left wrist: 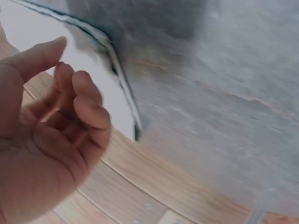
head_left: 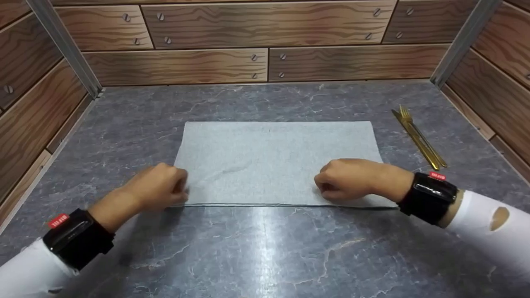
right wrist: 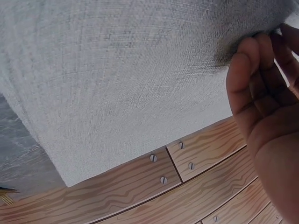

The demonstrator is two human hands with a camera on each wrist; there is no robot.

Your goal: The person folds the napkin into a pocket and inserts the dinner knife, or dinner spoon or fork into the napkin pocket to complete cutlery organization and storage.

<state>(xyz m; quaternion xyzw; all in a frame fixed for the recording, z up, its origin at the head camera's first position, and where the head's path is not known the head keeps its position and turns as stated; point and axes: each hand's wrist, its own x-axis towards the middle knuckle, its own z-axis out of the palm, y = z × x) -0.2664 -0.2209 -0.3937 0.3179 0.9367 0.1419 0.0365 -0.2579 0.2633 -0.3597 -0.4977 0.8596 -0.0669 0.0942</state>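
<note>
A pale grey folded cloth (head_left: 269,161) lies flat on the table, its layered edges along the near side. At its left near corner is my left hand (head_left: 159,186), fingers loosely curled. In the left wrist view a gap shows between thumb and fingertips, and the left hand (left wrist: 60,121) holds nothing. My right hand (head_left: 348,180) is over the right part of the cloth, fingers curled downward. The right wrist view has the right hand's fingertips (right wrist: 240,65) close at the cloth's surface, a dark shadow beside them, with no cloth bunched between fingers and thumb.
A gold fork (head_left: 408,118) and a gold knife (head_left: 418,142) lie together on the grey marbled table (head_left: 265,248), right of the cloth. Wood-patterned panels (head_left: 265,25) wall the table at the back and both sides. Each wrist wears a black band (head_left: 430,196).
</note>
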